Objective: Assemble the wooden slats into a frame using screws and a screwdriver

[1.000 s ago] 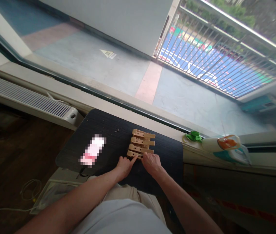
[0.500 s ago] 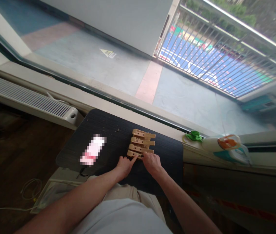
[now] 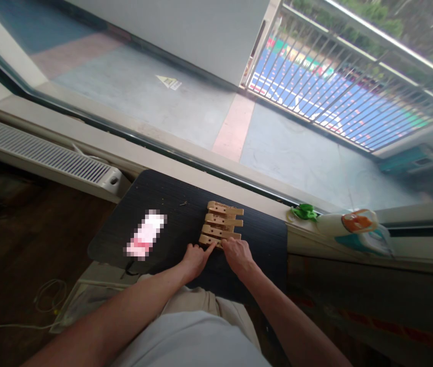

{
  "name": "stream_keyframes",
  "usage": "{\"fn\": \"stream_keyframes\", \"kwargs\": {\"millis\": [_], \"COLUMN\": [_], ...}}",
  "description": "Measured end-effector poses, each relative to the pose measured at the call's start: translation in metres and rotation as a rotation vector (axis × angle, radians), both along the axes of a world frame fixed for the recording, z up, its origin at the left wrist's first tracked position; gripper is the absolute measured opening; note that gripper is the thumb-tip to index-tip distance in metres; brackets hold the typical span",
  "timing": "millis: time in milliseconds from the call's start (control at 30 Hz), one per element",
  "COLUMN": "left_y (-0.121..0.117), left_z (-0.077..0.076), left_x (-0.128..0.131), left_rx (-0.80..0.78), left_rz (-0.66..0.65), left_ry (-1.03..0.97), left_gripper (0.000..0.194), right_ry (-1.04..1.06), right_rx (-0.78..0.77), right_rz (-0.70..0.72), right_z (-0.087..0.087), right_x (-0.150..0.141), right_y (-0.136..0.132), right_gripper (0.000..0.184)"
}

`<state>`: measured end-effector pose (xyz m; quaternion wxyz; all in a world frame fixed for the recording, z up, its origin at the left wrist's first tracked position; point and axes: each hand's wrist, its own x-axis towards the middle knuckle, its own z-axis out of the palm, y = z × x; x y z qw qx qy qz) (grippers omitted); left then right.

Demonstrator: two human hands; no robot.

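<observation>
A slatted frame of pale tan wood [image 3: 222, 219] lies at the lower centre of the frame, on a dark, faintly grained table [image 3: 180, 224] with rounded corners. Its nearest bar is touched from both sides: by an extended index finger of the bare left hand [image 3: 194, 261], and by the bare right hand [image 3: 238, 253], tightly curled at the bar's right part. Whether the bar is actually pinched by either grip cannot be told — the palms are turned away, and anything small in the right is hidden.

The step in hand appears to be close fingertip work on that bar; steady bracing on the left and fine control on the right seem to be called for.

Four smooth bars are set side by side, each rounded at the left, squared at the right and marked with dark round spots — holes, perhaps. Rougher, browner wood is seen between them.
</observation>
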<state>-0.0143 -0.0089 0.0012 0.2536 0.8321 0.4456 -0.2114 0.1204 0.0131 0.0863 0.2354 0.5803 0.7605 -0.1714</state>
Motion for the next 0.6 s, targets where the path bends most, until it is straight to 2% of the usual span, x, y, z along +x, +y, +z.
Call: {"fn": "stream_keyframes", "kwargs": {"millis": [333, 500, 600], "left_y": [0.000, 0.000, -0.001], "left_z": [0.003, 0.002, 0.000], "left_x": [0.001, 0.001, 0.001], "left_rx": [0.003, 0.005, 0.017], "left_rz": [-0.021, -0.013, -0.016], "left_ry": [0.015, 0.016, 0.009], "left_gripper": [0.075, 0.077, 0.077], "right_ry": [-0.026, -0.049, -0.043], "right_rx": [0.016, 0.006, -0.006], "right_rz": [-0.118, -0.069, -0.010], "right_z": [-0.019, -0.008, -0.001], "right_x": [0.006, 0.006, 0.005], "right_y": [-0.005, -0.005, -0.005], "right_gripper": [0.022, 0.019, 0.025]}}
